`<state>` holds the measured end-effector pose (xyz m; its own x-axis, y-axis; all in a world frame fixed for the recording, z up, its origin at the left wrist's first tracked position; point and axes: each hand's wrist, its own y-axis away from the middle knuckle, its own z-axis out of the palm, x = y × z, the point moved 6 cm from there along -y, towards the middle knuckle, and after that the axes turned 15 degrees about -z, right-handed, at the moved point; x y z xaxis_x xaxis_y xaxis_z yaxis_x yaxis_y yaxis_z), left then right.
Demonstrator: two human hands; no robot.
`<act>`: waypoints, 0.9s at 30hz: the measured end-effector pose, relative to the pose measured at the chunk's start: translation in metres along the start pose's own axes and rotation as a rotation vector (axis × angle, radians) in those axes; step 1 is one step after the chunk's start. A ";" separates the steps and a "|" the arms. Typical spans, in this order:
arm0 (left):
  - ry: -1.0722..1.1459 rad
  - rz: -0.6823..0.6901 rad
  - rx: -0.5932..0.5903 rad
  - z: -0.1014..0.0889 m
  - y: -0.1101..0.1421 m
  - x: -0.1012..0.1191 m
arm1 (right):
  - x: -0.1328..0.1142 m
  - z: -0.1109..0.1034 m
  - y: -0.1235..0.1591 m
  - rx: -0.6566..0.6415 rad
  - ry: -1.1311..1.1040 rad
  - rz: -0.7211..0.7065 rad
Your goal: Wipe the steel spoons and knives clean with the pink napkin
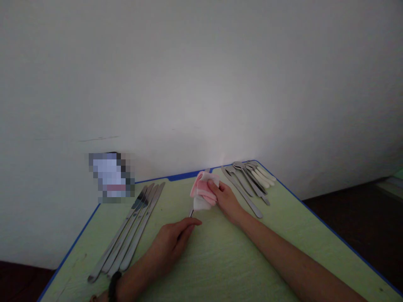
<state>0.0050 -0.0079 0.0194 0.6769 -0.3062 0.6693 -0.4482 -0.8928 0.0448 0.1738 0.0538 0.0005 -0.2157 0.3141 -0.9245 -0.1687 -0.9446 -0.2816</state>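
My left hand (171, 240) is closed around the handle end of a metal table knife (191, 213), held over the middle of the table. A pink and white cloth (204, 192) is pinched in my right hand (227, 202), thumb on top. The cloth is wrapped about the upper part of the knife and hides most of its blade. What looks like the blade's tip shows just above the folds. To the left of my left hand, several table knives (135, 235) lie side by side with their blades pointing toward the wall.
Right of my right hand lie a single table knife (244, 195), several metal spoons (239, 167) and some white-handled cutlery (264, 176). The green table (220, 260) has a blue edge and stands against a pale wall (201, 84). A blurred-out rectangular object (110, 174) is at the back left.
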 end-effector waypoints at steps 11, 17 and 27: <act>0.008 -0.019 -0.032 0.001 0.002 -0.002 | 0.001 0.003 -0.006 -0.010 -0.263 -0.073; -0.075 0.021 -0.041 0.001 0.004 0.005 | 0.002 0.004 -0.005 -0.014 -0.364 -0.017; -0.150 0.047 -0.025 0.002 0.003 0.006 | 0.006 0.006 -0.004 0.003 -0.522 0.214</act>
<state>0.0094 -0.0128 0.0223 0.7335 -0.3948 0.5532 -0.4942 -0.8686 0.0354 0.1675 0.0598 -0.0022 -0.6927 0.1219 -0.7108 -0.0717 -0.9924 -0.1004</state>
